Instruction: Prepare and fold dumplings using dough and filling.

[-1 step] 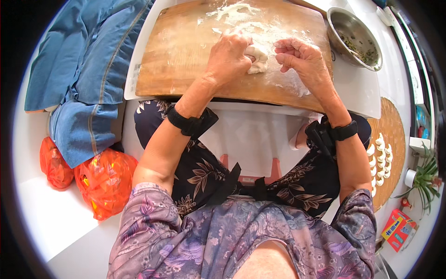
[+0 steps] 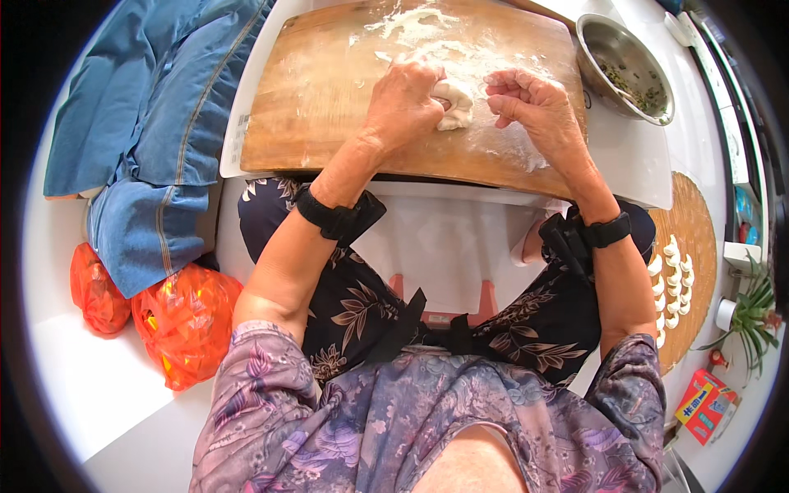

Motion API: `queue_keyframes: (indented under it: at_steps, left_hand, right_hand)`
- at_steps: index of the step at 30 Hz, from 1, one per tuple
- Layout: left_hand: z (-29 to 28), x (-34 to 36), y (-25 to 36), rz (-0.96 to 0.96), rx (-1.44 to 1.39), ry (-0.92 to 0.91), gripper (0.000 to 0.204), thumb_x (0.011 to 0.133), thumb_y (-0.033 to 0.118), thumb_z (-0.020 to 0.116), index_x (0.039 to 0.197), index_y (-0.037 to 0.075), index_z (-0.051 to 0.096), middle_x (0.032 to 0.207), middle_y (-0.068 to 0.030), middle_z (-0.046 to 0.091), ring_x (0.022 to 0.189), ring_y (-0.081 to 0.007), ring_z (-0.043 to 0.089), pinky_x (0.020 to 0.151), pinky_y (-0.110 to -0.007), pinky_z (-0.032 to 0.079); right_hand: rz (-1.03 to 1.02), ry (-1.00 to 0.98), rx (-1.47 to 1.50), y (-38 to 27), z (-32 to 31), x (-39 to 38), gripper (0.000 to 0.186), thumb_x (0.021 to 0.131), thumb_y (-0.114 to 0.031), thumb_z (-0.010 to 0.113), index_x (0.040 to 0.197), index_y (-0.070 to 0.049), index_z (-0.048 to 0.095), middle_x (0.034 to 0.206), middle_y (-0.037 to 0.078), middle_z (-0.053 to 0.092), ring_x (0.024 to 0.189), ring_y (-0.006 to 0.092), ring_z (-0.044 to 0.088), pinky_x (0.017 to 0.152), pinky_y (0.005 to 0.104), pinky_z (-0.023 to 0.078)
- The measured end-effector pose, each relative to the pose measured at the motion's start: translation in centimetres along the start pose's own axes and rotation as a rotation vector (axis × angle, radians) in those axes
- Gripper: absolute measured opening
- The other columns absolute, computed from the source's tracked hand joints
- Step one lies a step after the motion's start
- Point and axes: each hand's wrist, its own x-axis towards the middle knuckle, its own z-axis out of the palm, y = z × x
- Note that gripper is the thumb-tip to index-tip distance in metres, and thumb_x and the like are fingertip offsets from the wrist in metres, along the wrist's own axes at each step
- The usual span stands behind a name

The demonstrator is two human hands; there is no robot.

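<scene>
My left hand [image 2: 406, 100] is closed on a lump of white dough [image 2: 455, 105] above the wooden board [image 2: 312, 90]. Most of the dough bulges out on the right side of that hand, and the rest is hidden by the fingers. A short way to the right is my right hand [image 2: 534, 105], apart from the dough. Its fingers are loosely curled, with a gap between them and the thumb, and nothing shows in it. White flour [image 2: 419, 25] lies scattered over the board, thickest at the far side and around both hands.
A metal bowl [image 2: 588, 49] with chopped green filling stands right of the board. Lower right, several white dumplings [image 2: 674, 279] sit in rows on a round board [image 2: 699, 238]. A potted plant [image 2: 744, 308] is beyond. Denim cloth [image 2: 156, 99] and red plastic bags [image 2: 187, 329] lie left.
</scene>
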Motion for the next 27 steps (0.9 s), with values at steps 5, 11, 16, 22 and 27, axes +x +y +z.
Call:
queue_keyframes:
  at_steps: [5,11,16,22,27]
  left_hand:
    - [-0.7,0.3,0.8,-0.198,-0.342,-0.07,0.022,0.075,0.004,0.066,0.095,-0.005,0.065,0.084,-0.0118,0.067,0.073,-0.0117,0.06,0.066,-0.025,0.048]
    - [-1.3,-0.2,2.2,-0.352,-0.678,-0.025,0.028,0.079,0.007,0.068,0.102,-0.009,0.062,0.087,-0.0075,0.065,0.077,-0.0112,0.058,0.068,-0.024,0.048]
    - [-1.2,-0.1,2.3,-0.255,-0.59,0.006,0.025,0.08,0.006,0.069,0.1,-0.007,0.063,0.085,-0.0058,0.065,0.078,-0.0098,0.058,0.068,-0.023,0.047]
    - [-1.2,0.8,2.1,-0.148,-0.524,0.101,0.021,0.081,0.005,0.068,0.098,-0.006,0.064,0.083,-0.0041,0.065,0.078,-0.0093,0.057,0.069,-0.023,0.047]
    - [0.0,1.1,2.2,-0.037,-0.388,0.099,0.025,0.078,0.005,0.067,0.102,-0.004,0.064,0.078,-0.0081,0.067,0.071,-0.0099,0.058,0.065,-0.025,0.048]
  right_hand:
    - [0.052,-0.006,-0.013,0.0,-0.6,-0.1,0.034,0.084,-0.015,0.066,0.111,0.005,0.059,0.09,0.007,0.064,0.067,0.01,0.059,0.066,0.0229,0.051]
    - [0.068,-0.11,-0.076,-0.9,0.2,0.3,0.04,0.083,-0.02,0.069,0.113,0.005,0.059,0.09,0.006,0.063,0.066,0.0095,0.057,0.064,0.0223,0.049]
    - [0.042,-0.104,-0.04,-0.7,0.8,0.4,0.038,0.083,-0.017,0.069,0.112,0.005,0.059,0.088,0.005,0.063,0.069,0.0091,0.057,0.063,0.0219,0.049]
    - [-0.105,0.037,0.055,-1.3,0.7,0.7,0.032,0.082,-0.01,0.068,0.109,0.005,0.06,0.089,0.006,0.065,0.073,0.0091,0.058,0.063,0.0232,0.05]
    - [-0.084,0.071,-0.126,-1.4,0.0,0.6,0.032,0.082,-0.012,0.066,0.108,0.005,0.06,0.087,0.008,0.066,0.072,0.0102,0.058,0.064,0.0242,0.05]
